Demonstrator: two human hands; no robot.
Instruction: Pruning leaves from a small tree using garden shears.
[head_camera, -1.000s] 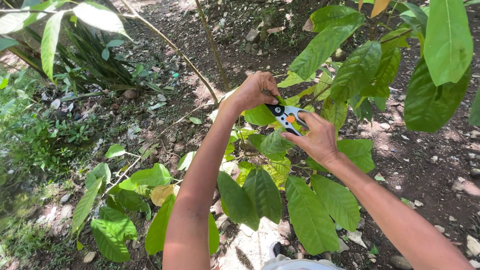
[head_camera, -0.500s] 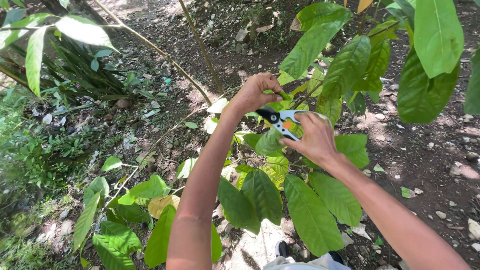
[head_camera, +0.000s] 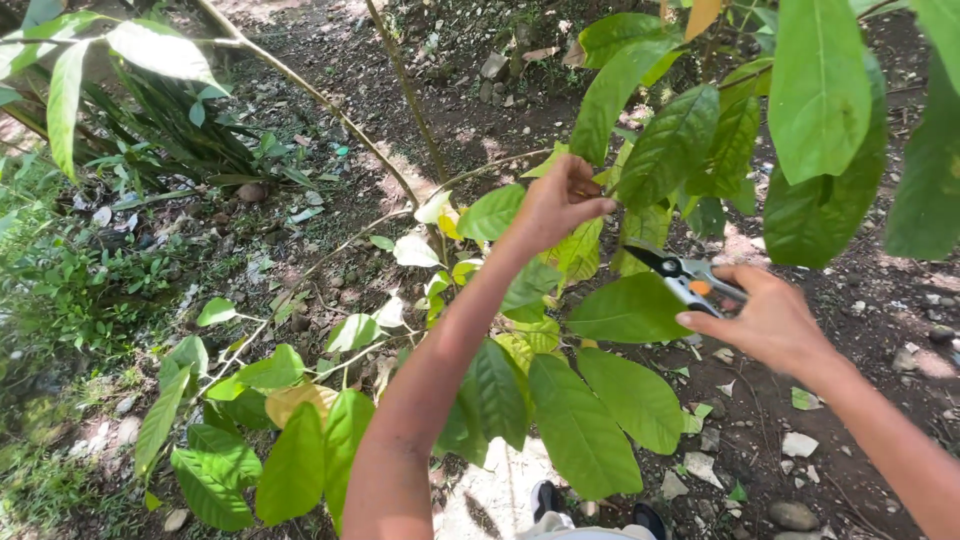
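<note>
My left hand (head_camera: 556, 204) reaches up and pinches a thin green branch (head_camera: 640, 170) of a leafy young tree, its fingers closed around the stem among large green leaves. My right hand (head_camera: 768, 318) grips a pair of pruning shears (head_camera: 678, 274) with grey handles and an orange catch. The dark blades point left toward the branch, a short way below and right of my left hand. The blades look close together and touch nothing.
Broad leaves (head_camera: 820, 110) hang close at the top right. Lower leaves (head_camera: 580, 420) spread beneath my arms. A thin bare stem (head_camera: 400, 80) rises at the centre. Grass and spiky plants (head_camera: 150, 150) fill the left. Stones litter the soil (head_camera: 800, 470); my shoes (head_camera: 595, 510) show below.
My right hand has drawn the shears down and to the right, away from the branch. My left hand keeps its hold on the stem. The view has shifted slightly.
</note>
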